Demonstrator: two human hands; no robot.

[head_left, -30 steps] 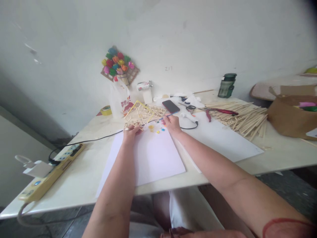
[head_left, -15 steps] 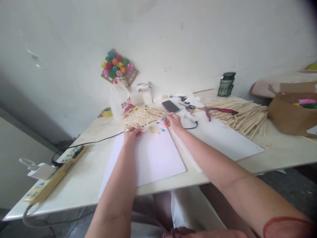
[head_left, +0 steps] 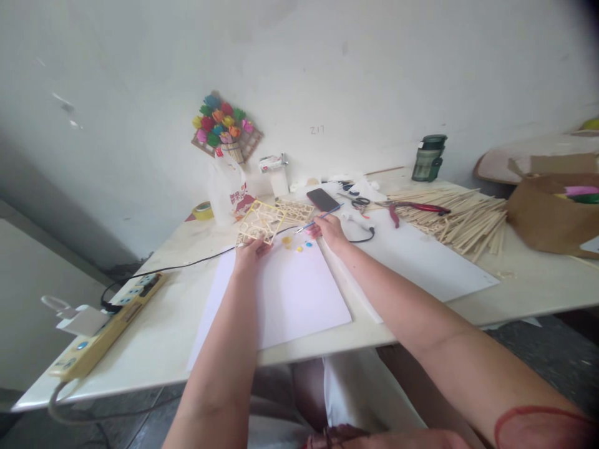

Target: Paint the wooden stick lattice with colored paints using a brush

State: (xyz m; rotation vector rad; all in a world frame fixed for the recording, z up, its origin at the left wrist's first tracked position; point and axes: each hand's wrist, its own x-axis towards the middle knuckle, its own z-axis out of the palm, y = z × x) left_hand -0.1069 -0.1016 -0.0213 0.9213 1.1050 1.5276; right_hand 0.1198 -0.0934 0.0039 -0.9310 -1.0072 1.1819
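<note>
My left hand [head_left: 253, 248] is closed on the near edge of a wooden lattice panel [head_left: 262, 221], a pale openwork square with some yellow along its edges, held tilted up. Between the fingers of my right hand [head_left: 329, 228] is a thin blue paintbrush [head_left: 309, 224], its tip pointing left toward the panel. Below the brush tip, dabs of yellow paint [head_left: 299, 249] and blue paint [head_left: 309, 244] lie on a white sheet [head_left: 299, 299]. A second lattice panel [head_left: 297, 212] rests behind the one I hold.
A black phone [head_left: 322, 199], scissors [head_left: 360, 202], red-handled pliers [head_left: 425, 207] and a glue gun [head_left: 356, 220] lie behind my right hand. Many wooden sticks [head_left: 458, 215] are heaped at right. A black cable crosses from the power strip [head_left: 107, 330]. A green bottle [head_left: 429, 159] stands at the back.
The lattice panel in my left hand has turned slightly, so its openwork face shows more clearly. The brush tip has shifted slightly; my right hand has hardly moved.
</note>
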